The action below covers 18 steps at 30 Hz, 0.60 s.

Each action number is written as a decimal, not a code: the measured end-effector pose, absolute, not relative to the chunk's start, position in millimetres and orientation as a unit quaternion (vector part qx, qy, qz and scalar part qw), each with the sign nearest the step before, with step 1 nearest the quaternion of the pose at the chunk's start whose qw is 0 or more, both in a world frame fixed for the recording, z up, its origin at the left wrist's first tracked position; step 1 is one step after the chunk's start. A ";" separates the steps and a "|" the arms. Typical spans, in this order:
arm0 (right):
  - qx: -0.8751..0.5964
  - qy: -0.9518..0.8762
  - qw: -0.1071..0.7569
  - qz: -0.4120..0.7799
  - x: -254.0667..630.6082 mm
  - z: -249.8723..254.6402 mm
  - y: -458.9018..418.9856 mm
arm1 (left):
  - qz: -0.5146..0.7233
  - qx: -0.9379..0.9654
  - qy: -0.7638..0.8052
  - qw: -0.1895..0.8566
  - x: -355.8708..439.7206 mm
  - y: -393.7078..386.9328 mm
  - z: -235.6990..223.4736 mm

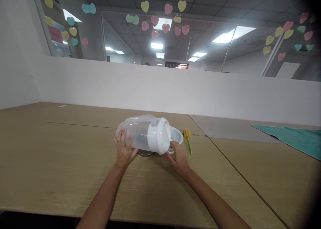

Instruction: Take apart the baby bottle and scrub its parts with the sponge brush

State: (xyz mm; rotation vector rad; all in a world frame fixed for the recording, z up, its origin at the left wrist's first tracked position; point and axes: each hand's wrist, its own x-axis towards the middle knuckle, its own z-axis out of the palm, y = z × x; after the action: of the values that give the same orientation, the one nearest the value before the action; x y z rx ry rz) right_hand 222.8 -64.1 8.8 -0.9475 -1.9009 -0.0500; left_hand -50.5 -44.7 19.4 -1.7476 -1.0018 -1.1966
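A translucent plastic pitcher (137, 135) with a white lid (162, 136) is tipped onto its side in the air, lid end to the right. My left hand (124, 150) is closed around its base end. Just under the lid, my right hand (179, 158) grips a small clear cup (167, 160), partly hidden by my fingers and the lid. Whether liquid is passing between them I cannot tell. Below the pitcher, part of a dark round disc (145, 153) shows on the table. A pale blue bowl (177, 135) sits behind my right hand, partly covered by the lid.
Right of the bowl lies a yellow-headed thing with a green stem (189, 140), like a flower or brush. A teal cloth (296, 138) covers the right side of the wooden table (62, 168). At far left is a small flat pale piece (62, 106). A white wall (112, 85) closes the back.
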 end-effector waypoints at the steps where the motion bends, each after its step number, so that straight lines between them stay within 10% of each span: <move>1: -0.391 -0.782 0.486 -0.022 222.5 8.7 -64.0 | -0.469 -0.684 -0.399 0.391 -49.9 -44.8 19.1; 18: -0.399 -0.788 0.469 -0.030 222.9 7.0 -62.4 | -0.623 -0.447 -0.618 0.173 -44.7 -45.5 24.0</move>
State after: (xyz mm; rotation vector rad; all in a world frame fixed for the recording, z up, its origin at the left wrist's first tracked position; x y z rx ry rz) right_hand 222.9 -62.4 7.0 -0.9789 -1.9311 -0.0735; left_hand -44.7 -45.5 24.0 -1.2675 -1.7545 -1.7667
